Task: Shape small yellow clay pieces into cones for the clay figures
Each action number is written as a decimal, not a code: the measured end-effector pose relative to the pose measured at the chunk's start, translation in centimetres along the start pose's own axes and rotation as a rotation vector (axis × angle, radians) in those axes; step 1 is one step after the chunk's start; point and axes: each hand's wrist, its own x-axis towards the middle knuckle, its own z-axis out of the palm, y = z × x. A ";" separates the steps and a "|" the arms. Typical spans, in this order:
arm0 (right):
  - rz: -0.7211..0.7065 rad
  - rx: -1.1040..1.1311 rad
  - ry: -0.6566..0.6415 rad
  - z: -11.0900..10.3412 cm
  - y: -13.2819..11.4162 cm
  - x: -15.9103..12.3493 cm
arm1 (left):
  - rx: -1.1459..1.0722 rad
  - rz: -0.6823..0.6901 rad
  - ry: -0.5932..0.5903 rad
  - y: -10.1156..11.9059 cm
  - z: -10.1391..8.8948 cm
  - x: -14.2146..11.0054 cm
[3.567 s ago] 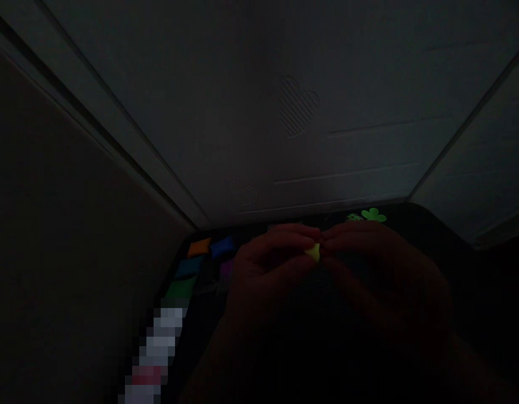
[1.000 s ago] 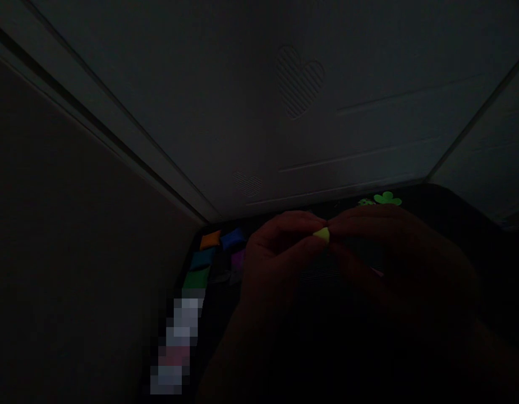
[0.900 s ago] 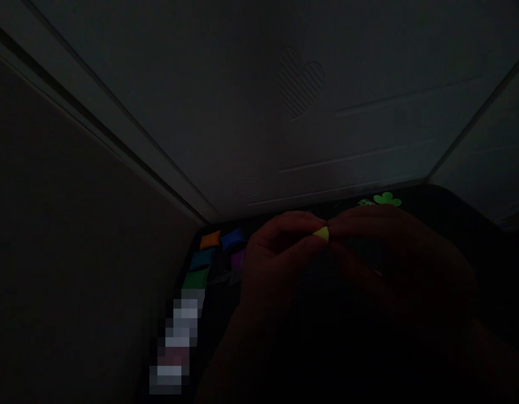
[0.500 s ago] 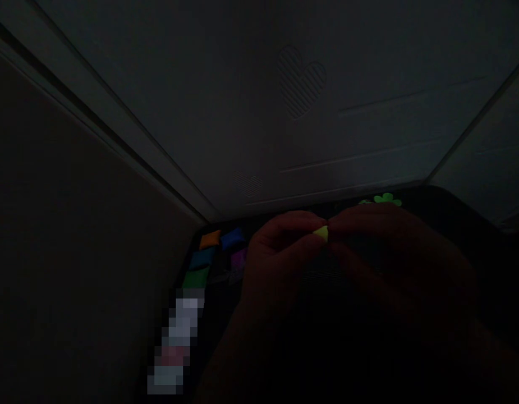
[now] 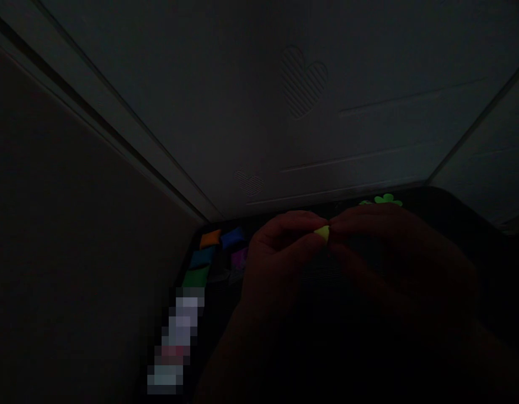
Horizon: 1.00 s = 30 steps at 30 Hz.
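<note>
A small yellow piece [image 5: 322, 233] is pinched between the thumb and fingers of the left hand [image 5: 274, 252], over the dark counter [image 5: 431, 205]. The right hand [image 5: 406, 255] is curled close beside it; whether the piece is gripped there too cannot be told. An orange packet [image 5: 210, 239], a blue packet [image 5: 233, 238] and a green packet [image 5: 196, 276] are set at the left.

Light: very dim.
Wall [image 5: 192, 78]: grey panel, embossed with two striped hearts [image 5: 303, 84] and straight lines [image 5: 326, 162].
Counter [image 5: 431, 216]: black, rounded corner.
</note>
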 end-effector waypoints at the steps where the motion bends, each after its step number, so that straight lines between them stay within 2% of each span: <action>1: -0.007 0.001 0.003 0.0 0.0 0.0 | -0.002 -0.001 0.002 0.0 0.0 0.0; 15: 0.003 0.009 0.019 0.1 0.0 0.0 | -0.025 0.000 0.029 0.2 0.4 -0.1; 25: 0.022 0.065 0.009 0.1 0.1 -0.4 | -0.043 -0.016 -0.019 -0.1 -0.3 0.2; 30: 0.039 0.018 0.009 0.1 0.1 -0.4 | -0.042 -0.015 -0.100 0.0 -0.4 0.2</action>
